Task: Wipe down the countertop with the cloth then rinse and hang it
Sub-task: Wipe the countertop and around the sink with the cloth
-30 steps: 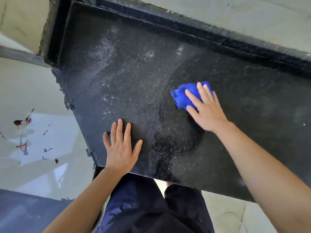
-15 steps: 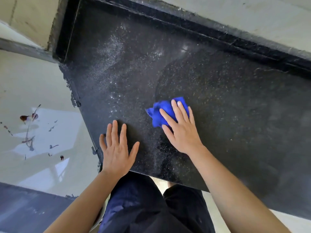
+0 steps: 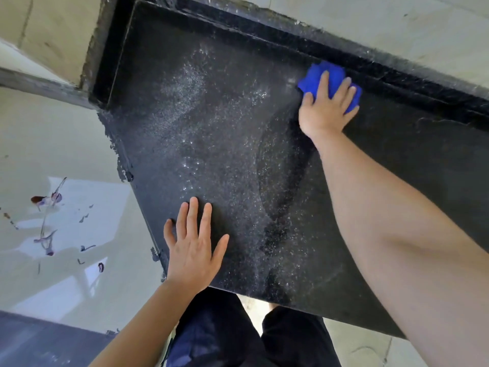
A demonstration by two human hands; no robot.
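Note:
A black speckled countertop (image 3: 217, 154) fills the middle of the view, with damp wiped streaks across it. My right hand (image 3: 324, 112) presses a bunched blue cloth (image 3: 315, 76) flat against the counter at its far edge, right beside the raised black back lip (image 3: 397, 72). Its fingers lie straight over the cloth. My left hand (image 3: 191, 250) rests flat on the counter near the front left corner, fingers spread, holding nothing.
Pale tiled wall (image 3: 397, 27) rises behind the back lip. A glossy light floor (image 3: 66, 181) with small dark marks lies to the left, below the counter's ragged left edge. My dark trousers (image 3: 219, 335) show under the front edge.
My right hand has pushed the cloth from near the front of the counter up and to the right, to the back lip. My left hand has stayed planted.

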